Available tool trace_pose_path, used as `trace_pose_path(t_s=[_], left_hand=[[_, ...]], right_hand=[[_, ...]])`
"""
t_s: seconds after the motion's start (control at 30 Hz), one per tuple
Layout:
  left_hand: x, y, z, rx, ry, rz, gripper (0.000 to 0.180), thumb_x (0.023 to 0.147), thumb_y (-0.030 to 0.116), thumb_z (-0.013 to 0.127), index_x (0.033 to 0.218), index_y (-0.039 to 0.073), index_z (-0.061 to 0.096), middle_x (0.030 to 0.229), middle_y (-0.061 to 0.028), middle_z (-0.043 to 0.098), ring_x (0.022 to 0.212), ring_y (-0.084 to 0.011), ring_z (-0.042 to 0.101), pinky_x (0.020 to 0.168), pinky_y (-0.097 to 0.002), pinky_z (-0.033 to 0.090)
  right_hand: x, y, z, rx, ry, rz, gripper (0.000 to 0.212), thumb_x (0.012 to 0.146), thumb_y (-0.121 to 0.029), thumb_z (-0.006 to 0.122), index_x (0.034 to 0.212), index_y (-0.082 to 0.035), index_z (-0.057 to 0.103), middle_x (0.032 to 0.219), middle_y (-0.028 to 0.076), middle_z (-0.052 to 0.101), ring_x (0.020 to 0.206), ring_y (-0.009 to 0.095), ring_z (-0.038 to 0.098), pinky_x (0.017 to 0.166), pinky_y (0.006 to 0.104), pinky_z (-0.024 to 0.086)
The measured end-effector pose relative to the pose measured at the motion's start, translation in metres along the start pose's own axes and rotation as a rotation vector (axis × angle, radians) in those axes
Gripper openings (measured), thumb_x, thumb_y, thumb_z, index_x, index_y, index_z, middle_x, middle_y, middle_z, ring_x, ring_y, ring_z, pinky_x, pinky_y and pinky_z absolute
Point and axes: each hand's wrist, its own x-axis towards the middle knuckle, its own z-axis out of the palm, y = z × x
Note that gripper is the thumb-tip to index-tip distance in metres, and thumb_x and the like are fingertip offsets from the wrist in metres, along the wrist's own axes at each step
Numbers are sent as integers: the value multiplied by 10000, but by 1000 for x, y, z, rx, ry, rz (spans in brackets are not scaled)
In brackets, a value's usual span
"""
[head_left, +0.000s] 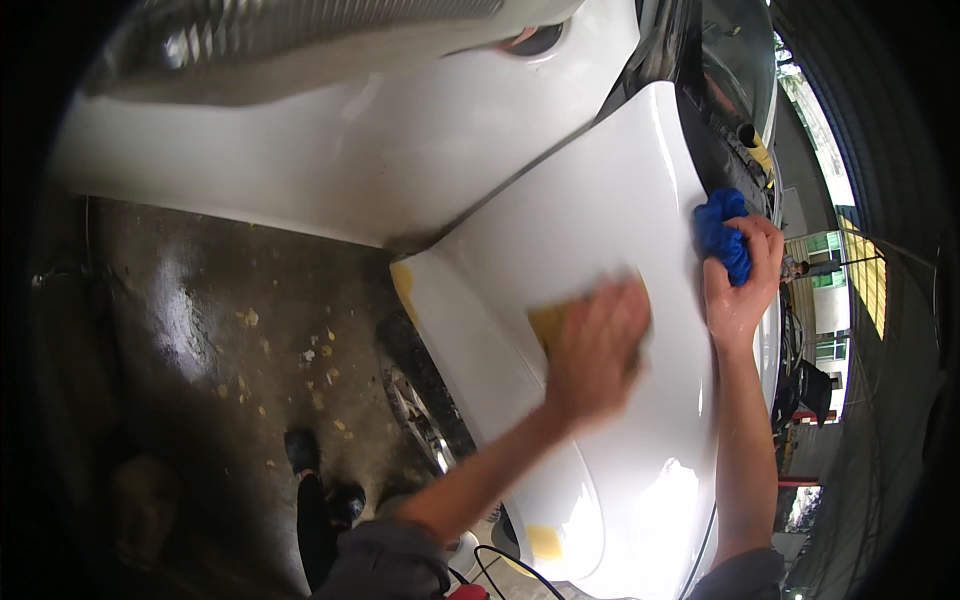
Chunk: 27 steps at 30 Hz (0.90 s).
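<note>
A glossy white car fender (610, 190) spans the middle of the view. My left hand (600, 345), smeared by motion, lies over a yellow sheet (545, 325) and presses it on the panel. One corner of the sheet sticks out at the fingers' left; most of it is hidden beneath the hand. At the fender's right edge, my right hand (742, 295) grips a crumpled blue cloth (724, 232) between thumb and fingers. That hand rests against the edge beside the engine bay.
A white car door (300, 150) stands open at upper left. Yellow patches mark the fender's left corner (404, 285) and its near end (545, 542). Below the fender shows a wheel (420, 415). Pale scraps lie on the wet-looking floor (230, 310). A black cable (515, 560) curves at the bottom.
</note>
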Motion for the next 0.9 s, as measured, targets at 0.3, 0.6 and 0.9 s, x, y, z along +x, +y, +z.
trace_pose_path(t_s=[0.3,0.6,0.9], left_hand=[[-49,44,8,-89,-48,-85,808,975,297,629,1667,103,258,1734,-138,219,1600,-379,181,1285,-563,130],[-17,15,6,1,216,-139,680,1065,350,464,1642,34,290,1719,-175,251,1592,-387,208,1279,-571,140],[44,-16,-11,40,347,-233,740,985,258,600,1624,18,314,1697,-169,289,1583,-383,213,1282,-523,161]], right_hand=[[-3,7,2,-1,10,0,358,691,-29,664,1047,-45,704,1150,148,627,1075,354,624,994,405,488],[-5,12,-2,-16,4,-136,336,679,-49,693,1013,-29,718,1090,165,659,1003,384,639,942,426,505],[-3,1,1,-12,47,-61,324,677,-43,677,998,-29,719,1051,134,646,979,349,647,905,393,526]])
